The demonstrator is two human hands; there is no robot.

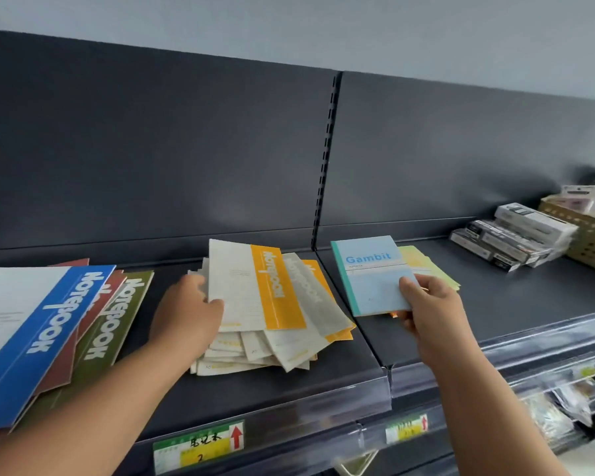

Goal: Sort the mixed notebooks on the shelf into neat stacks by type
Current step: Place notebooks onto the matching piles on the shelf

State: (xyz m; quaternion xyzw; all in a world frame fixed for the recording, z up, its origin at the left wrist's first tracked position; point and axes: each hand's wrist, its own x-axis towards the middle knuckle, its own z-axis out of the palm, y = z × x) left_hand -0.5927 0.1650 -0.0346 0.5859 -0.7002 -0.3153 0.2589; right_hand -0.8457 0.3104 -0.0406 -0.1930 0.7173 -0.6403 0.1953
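Note:
A loose pile of cream notebooks with orange bands lies fanned out in the middle of the dark shelf. My left hand grips the left edge of the top notebooks in that pile. My right hand pinches the lower right corner of a light blue "Gambit" notebook, held just above the shelf to the right of the pile. A pale yellow-green notebook lies partly under it. At the far left, large notebooks with blue, red-brown and olive covers overlap in a slanted heap.
Wrapped grey boxes are stacked at the back right, beside a perforated tan basket. Price labels run along the shelf's front rail. A slotted upright divides the dark back panel. Lower shelves with packets show at bottom right.

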